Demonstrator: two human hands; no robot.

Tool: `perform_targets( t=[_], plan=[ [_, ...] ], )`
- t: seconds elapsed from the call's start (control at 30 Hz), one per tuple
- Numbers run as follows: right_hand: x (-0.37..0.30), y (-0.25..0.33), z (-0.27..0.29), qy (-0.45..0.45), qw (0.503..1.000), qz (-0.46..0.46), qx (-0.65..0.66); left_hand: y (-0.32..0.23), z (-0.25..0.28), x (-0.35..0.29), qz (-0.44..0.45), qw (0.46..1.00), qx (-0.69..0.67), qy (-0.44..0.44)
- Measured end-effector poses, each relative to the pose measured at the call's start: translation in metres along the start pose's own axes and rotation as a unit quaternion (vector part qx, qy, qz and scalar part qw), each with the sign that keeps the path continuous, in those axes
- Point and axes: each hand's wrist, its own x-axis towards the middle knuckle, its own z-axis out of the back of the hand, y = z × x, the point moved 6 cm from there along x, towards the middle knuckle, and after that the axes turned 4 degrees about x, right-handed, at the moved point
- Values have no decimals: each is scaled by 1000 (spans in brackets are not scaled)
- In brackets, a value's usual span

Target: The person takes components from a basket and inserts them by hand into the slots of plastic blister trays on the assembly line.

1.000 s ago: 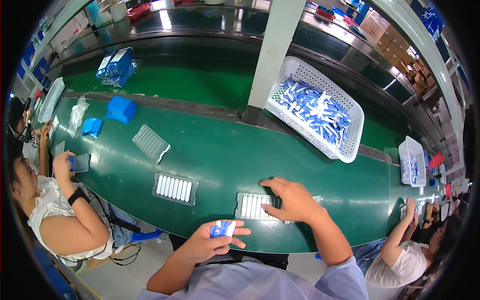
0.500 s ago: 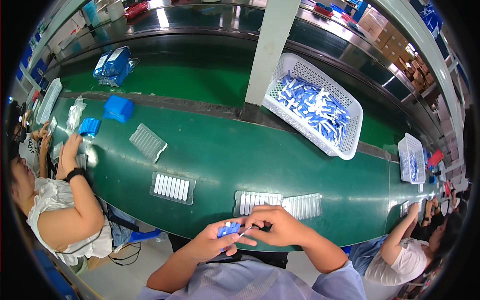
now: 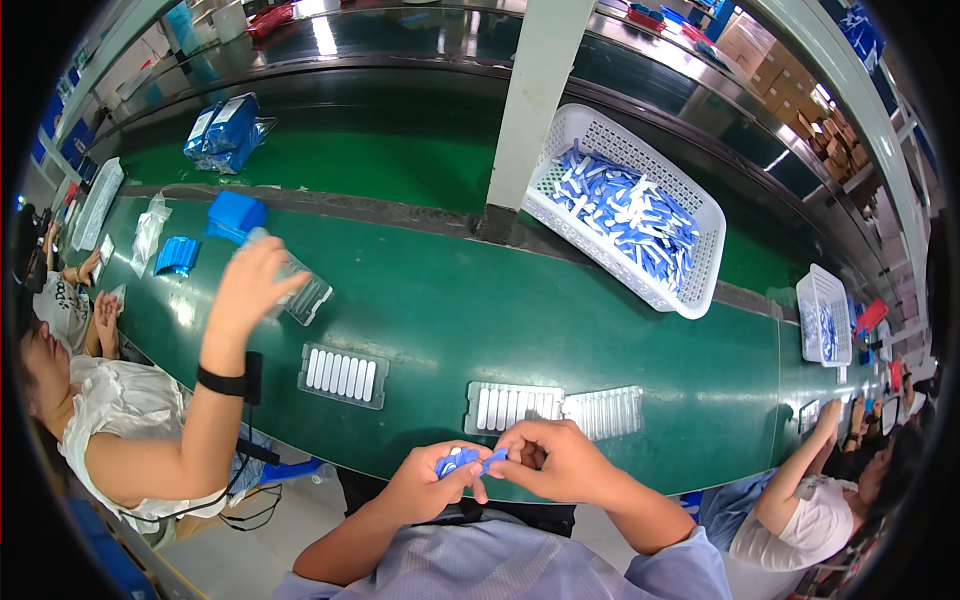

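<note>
Blue sticks (image 3: 456,462), with some white among them, sat bunched in the left hand (image 3: 425,485), above the near edge of the table (image 3: 400,280). In the head view, we saw that hand partly curled around the bunch; the right hand (image 3: 560,462) pinched one blue piece (image 3: 494,460) between thumb and fingertips, just beside the bunch. We judged that a loose left grip or a hasty pull could let sticks slip and drop over the table edge. Compared with half a second earlier, the right fingertips showed blue where we had seen a thin pale piece, and a co-worker's hand (image 3: 250,290) had moved beside the clear tray (image 3: 310,297).
</note>
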Motion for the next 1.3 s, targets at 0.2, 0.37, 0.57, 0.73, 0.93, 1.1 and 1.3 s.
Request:
perform_targets(
  t=[0.2,0.37,0.57,0.73,0.93,1.1,1.3],
  plan=[
    [-9,-12,42,-248,962,79,81,-3,6,1,-14,1000,14,-7],
    [-11,17,54,-192,947,223,-128,-2,10,2,-30,999,14,-39],
    [-16,8,32,-49,838,267,-473,-4,9,3,-43,999,18,-27],
    [-14,15,43,-25,883,212,-418,-4,13,-2,-28,998,24,-49],
    [-14,19,19,-98,957,177,-207,-7,-6,7,-46,999,26,-2],
    [-17,1,50,-255,956,129,-65,-12,-4,1,-25,999,26,-25],
    [-25,7,42,-99,801,288,-515,-6,11,1,5,998,9,-58]
  ],
)
